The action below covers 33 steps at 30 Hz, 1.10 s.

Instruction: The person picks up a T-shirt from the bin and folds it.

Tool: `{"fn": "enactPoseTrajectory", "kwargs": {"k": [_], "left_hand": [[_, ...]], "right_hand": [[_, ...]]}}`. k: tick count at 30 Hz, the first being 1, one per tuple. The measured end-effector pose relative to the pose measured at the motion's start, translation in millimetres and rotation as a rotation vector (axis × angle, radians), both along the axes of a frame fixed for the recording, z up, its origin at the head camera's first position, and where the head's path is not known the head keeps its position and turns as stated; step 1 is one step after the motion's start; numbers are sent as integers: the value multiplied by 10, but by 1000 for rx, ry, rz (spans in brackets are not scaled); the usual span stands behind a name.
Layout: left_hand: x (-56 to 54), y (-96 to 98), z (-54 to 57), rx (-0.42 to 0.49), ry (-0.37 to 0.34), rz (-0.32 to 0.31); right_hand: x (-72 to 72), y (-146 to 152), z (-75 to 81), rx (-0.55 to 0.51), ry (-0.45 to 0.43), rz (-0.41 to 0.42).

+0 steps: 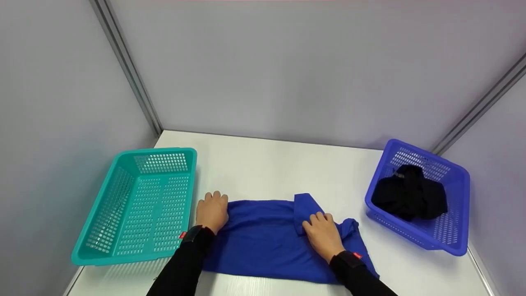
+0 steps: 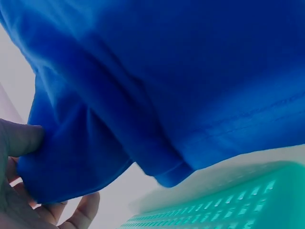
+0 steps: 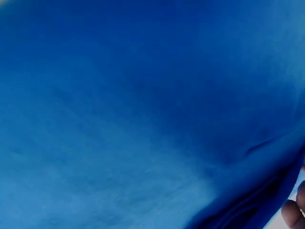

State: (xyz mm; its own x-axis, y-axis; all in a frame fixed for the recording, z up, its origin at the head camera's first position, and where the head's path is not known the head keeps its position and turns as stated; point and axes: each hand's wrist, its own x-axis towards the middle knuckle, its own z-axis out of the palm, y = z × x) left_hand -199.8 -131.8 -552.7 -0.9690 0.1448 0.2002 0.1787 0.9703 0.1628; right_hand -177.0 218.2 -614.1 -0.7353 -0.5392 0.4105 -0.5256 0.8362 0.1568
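Observation:
A blue shirt [image 1: 263, 242] lies folded across the white table, with a sleeve-like flap [image 1: 305, 207] turned up along its far edge. At the shirt's far left corner, my left hand [image 1: 213, 211] grips the fabric. The left wrist view shows the thumb [image 2: 26, 138] on top of the cloth and fingers beneath it. Over on the right part, my right hand [image 1: 322, 234] holds the cloth beside the flap with bent fingers. Fabric fills most of the right wrist view, where only some fingertips [image 3: 293, 212] appear past the edge.
A teal basket [image 1: 191, 185] with perforated walls stands to the left, close to my left forearm. On the right is a blue-violet basket [image 1: 460, 205] containing a crumpled black cloth [image 1: 411, 195]. Grey-white panels [image 1: 287, 70] enclose the table at the back and sides.

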Motion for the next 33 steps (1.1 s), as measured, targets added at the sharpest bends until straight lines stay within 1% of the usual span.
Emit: {"fn": "enactPoseTrajectory", "kwargs": {"k": [2,3,5,8,10,12,13,14,15,17,20,21,22,24,26,28,29,30,31,33], "left_hand": [[-7,4,32,2,-11,6],[-11,5,45,1,-13,8],[-28,1,60,-7,-15,8],[-60,-7,75,-27,9,3],[-81,-10,85,-35,25,2],[-98,-11,94,-31,41,5],[-105,-11,97,-23,46,8],[-110,-9,103,-12,47,11],[-116,-6,111,3,47,14],[-127,-5,122,33,46,21],[-151,-14,153,79,29,38],[-164,-21,166,95,21,46],[-176,-28,181,113,10,56],[-200,-43,218,157,-2,75],[-224,-55,257,204,-13,91],[-243,-67,289,247,-20,105],[-252,-73,298,263,-20,109],[-260,-79,307,273,-22,111],[-267,-85,315,278,-27,114],[-277,-94,327,284,-30,117]], "right_hand": [[-16,-19,-23,-11,32,18],[-19,-27,-32,-15,35,27],[-12,-45,-44,-16,21,42],[2,-81,-40,-19,-7,49],[7,-98,-21,-36,-20,25],[-13,-99,12,-109,-35,-28],[-31,-88,40,-172,-55,-63],[-53,-69,81,-252,-103,-110],[-82,-42,133,-358,-183,-158],[-169,33,265,-616,-358,-247],[-318,184,493,-979,-584,-370],[-371,239,568,-1085,-636,-391],[-423,295,640,-1174,-669,-398],[-514,393,780,-1318,-713,-395],[-589,481,914,-1427,-747,-380],[-645,545,1026,-1468,-759,-366],[-665,572,1068,-1454,-751,-360],[-682,596,1100,-1404,-732,-367],[-695,613,1123,-1330,-707,-378],[-714,629,1150,-1147,-622,-403]]}}
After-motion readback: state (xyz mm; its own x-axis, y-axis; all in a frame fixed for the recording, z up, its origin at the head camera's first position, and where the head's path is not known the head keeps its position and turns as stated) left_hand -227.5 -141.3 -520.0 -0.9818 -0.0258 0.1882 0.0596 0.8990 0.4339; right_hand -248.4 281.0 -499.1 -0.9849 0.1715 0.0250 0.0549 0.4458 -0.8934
